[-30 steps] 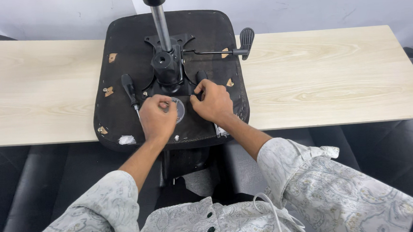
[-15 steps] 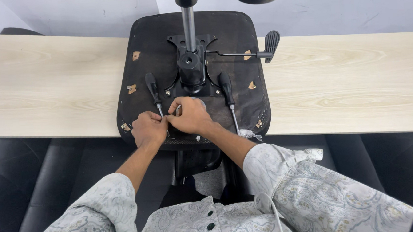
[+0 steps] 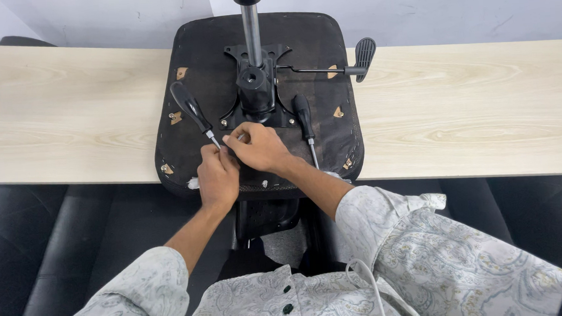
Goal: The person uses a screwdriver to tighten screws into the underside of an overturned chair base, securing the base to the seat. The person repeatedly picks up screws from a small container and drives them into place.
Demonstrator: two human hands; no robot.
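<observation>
A black chair seat (image 3: 186, 67) lies upside down on a light wooden table (image 3: 67, 111). A black metal mechanism plate (image 3: 256, 89) with a grey post (image 3: 250, 25) is fixed to it. My left hand (image 3: 218, 175) is curled at the seat's near edge, its fingertips touching the tip of a black-handled screwdriver (image 3: 190, 107) that lies on the seat. My right hand (image 3: 262, 147) rests just below the plate, thumb and fingers pinched on something small that meets my left fingers. The small part is mostly hidden. A second screwdriver (image 3: 303, 116) lies to the right of my right hand.
A lever with a black paddle handle (image 3: 364, 51) sticks out to the right from the plate. Several worn holes and screws dot the seat's underside. Black chair parts (image 3: 265, 216) stand under the seat in front of me, on a dark floor.
The view has shifted so the seat sits slightly higher and more to the left. My hands have drawn closer together at the near edge of the plate, fingers now meeting.
</observation>
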